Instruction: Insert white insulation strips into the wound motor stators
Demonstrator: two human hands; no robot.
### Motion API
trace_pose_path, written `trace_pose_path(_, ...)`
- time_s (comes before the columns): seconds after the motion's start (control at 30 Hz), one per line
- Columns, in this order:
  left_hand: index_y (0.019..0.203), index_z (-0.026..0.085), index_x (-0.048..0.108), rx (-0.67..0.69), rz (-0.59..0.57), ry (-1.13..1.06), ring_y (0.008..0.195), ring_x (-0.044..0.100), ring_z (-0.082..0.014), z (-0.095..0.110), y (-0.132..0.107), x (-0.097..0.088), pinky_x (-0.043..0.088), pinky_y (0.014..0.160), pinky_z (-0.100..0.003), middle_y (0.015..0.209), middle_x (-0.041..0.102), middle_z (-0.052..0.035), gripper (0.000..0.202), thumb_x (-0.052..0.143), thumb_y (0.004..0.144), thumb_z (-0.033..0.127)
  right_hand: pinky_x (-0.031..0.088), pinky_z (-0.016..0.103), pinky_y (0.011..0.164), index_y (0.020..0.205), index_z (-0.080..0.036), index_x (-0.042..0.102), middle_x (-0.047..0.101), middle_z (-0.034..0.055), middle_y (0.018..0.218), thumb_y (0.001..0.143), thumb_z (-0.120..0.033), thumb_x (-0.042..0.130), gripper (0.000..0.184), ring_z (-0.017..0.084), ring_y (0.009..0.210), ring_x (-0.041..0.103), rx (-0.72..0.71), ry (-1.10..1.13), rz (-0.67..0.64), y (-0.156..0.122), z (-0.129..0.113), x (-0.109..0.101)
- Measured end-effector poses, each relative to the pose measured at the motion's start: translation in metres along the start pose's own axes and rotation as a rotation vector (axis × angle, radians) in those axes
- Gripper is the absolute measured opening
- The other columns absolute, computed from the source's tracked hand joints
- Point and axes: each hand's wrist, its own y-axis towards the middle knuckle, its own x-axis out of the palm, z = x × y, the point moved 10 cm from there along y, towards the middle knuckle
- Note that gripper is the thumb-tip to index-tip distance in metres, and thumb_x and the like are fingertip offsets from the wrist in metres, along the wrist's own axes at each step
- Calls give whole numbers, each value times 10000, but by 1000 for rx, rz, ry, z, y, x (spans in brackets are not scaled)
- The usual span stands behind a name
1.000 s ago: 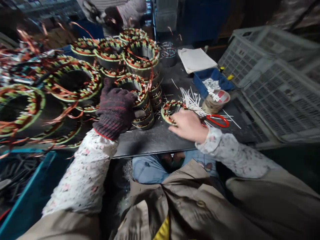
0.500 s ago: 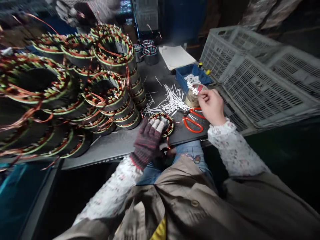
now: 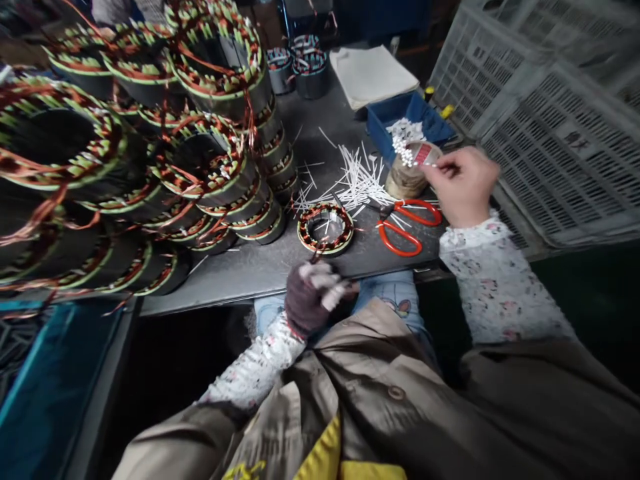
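Note:
A small motor stator [image 3: 326, 230] with copper windings lies flat near the table's front edge. Its copper wires [image 3: 317, 255] run down to my left hand [image 3: 314, 297], which wears a dark knitted glove with pale fingertips. That hand is closed around the wire ends below the edge, somewhat blurred. My bare right hand [image 3: 465, 183] pinches a tiny white piece, mostly hidden by the fingers. It is beside a tape-like roll [image 3: 407, 177] with small white pieces on top. Orange-handled scissors [image 3: 403, 230] lie just left of the right hand. Thin white sticks [image 3: 357, 177] are scattered behind the stator.
Tall stacks of wound stators [image 3: 215, 180] crowd the left side. A blue tray [image 3: 377, 127] with white pieces stands behind the roll. Beyond it lie a pale paper pad [image 3: 373, 73] and several smaller stators [image 3: 310, 73]. Grey plastic crates [image 3: 550, 133] rise at the right.
My left hand has come off the stator, moving down toward me and closing at its wires. My right hand stays pinched by the roll. The view has tilted down.

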Motion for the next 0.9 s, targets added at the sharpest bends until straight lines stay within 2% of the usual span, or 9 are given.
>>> trace_pose_path(0.1, 1159, 262, 648, 264, -153, 33, 1042, 733, -178, 37, 8, 21, 582, 1017, -373, 1037, 743, -28, 264, 702, 933, 386, 505, 350, 687, 824, -193, 718, 718, 77, 789, 830, -179, 707, 18, 172, 710, 652, -101, 57, 172, -20, -39, -35)
trace_pose_path(0.2, 1266, 190, 640, 56, -162, 305, 1200, 678, -270, 1, 36, 29, 457, 1160, -540, 1228, 728, -127, 408, 700, 931, 417, 546, 339, 650, 859, -209, 728, 748, 64, 842, 868, -209, 704, 25, 185, 725, 718, -13, 391, 323, -57, -59, -58)
trace_pose_path(0.27, 1201, 172, 682, -66, -238, 322, 1158, 695, -283, -28, 46, 38, 399, 1189, -594, 1202, 747, -129, 366, 675, 946, 433, 525, 285, 544, 793, -224, 690, 725, 9, 744, 851, -260, 750, 91, 139, 597, 683, 126, 709, 320, -86, -60, -48)
trace_pose_path(0.33, 1142, 184, 716, -114, -304, 237, 1109, 713, -266, -45, 46, 45, 404, 1191, -568, 1136, 774, -97, 328, 678, 941, 440, 492, 231, 470, 762, -227, 640, 708, -29, 670, 831, -339, 783, 195, 105, 516, 645, 322, 953, 194, -115, -58, -13)
trace_pose_path(0.43, 1112, 207, 735, -160, -306, 154, 1105, 714, -246, -49, 39, 46, 439, 1168, -509, 1091, 784, -63, 281, 664, 948, 424, 497, 201, 454, 738, -226, 569, 720, -38, 650, 787, -489, 801, 354, 100, 514, 655, 685, 1092, -51, -161, -53, 50)
trace_pose_path(0.53, 1117, 221, 735, -161, -249, 218, 1119, 711, -246, -41, 34, 39, 453, 1150, -497, 1129, 780, -66, 267, 617, 973, 412, 510, 202, 474, 717, -228, 519, 697, -45, 613, 739, -586, 795, 452, 99, 509, 645, 846, 1088, -106, -184, -46, 80)
trace_pose_path(0.7, 1102, 197, 728, -126, -256, 116, 1112, 732, -244, -33, 37, 40, 489, 1110, -486, 1127, 788, -80, 323, 640, 950, 469, 494, 212, 484, 705, -224, 527, 665, -38, 589, 751, -570, 768, 424, 97, 492, 603, 845, 901, -149, -192, -28, 77)
trace_pose_path(0.8, 1016, 211, 751, -151, -211, 51, 1077, 750, -206, -36, 40, 40, 457, 1140, -489, 1057, 806, -38, 238, 548, 1011, 336, 480, 231, 474, 773, -220, 580, 670, -18, 609, 751, -588, 746, 404, 116, 490, 602, 786, 831, -455, -200, -37, 91)
trace_pose_path(0.9, 1024, 222, 754, -117, -202, 59, 1085, 750, -197, -33, 39, 41, 436, 1164, -497, 1043, 809, -20, 275, 483, 1027, 270, 442, 244, 481, 894, -213, 638, 647, -22, 586, 822, -513, 661, 309, 127, 473, 573, 609, 726, -741, -204, -61, 107)
